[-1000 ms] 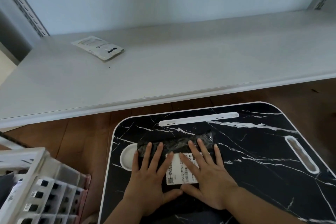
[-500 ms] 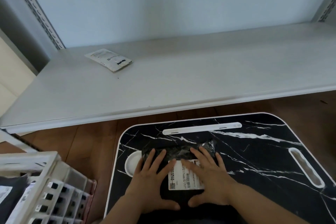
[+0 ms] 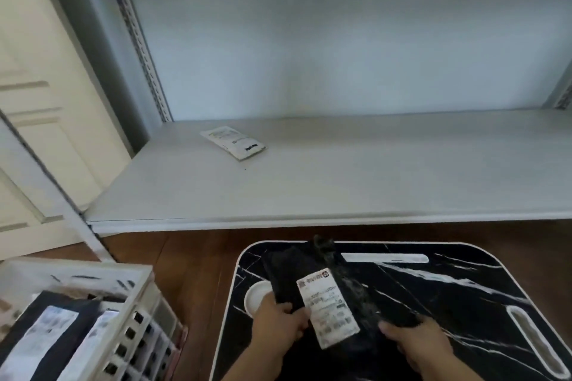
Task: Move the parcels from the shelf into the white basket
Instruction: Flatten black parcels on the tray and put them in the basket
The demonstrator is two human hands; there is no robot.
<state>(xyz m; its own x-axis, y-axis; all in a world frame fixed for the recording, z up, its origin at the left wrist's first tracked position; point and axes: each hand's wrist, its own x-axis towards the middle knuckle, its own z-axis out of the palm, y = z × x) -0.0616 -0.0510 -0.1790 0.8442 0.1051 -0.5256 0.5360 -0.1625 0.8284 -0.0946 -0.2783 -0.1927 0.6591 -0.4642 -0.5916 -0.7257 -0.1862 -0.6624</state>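
Black parcel (image 3: pixel 322 284): a dark plastic mailer with a white shipping label (image 3: pixel 328 309), raised off the bench and tilted, its far end pointing up toward the shelf edge; the print on the label is blurred and cannot be read.
Left hand (image 3: pixel 278 323): grip clenched on the parcel's near left edge, fingers curled round the black plastic just beside the label.
Right hand (image 3: pixel 414 340): grip grasping the parcel's near right corner, the thumb lying across the dark wrap; the fingers underneath are hidden.
Bench (image 3: pixel 464 297): a black marble-patterned top with a white rim, a long white slot near its far edge, another slot on the right and a round white recess partly behind the left hand.
Shelf (image 3: pixel 371 182): a pale grey board directly beyond the bench, with slotted uprights at its back corners.
White parcel (image 3: pixel 233 142): a small flat packet lying alone on the shelf, toward the back left, well apart from the hands.
White basket (image 3: pixel 102 297): a slotted plastic crate on the floor to the left of the bench, motion-blurred; it seems to hold at least two dark parcels with white labels (image 3: pixel 55 337).
Floor (image 3: pixel 192 260): brown wood, showing between basket, shelf and bench.
Door (image 3: pixel 40 86): cream panelled, at the far left.
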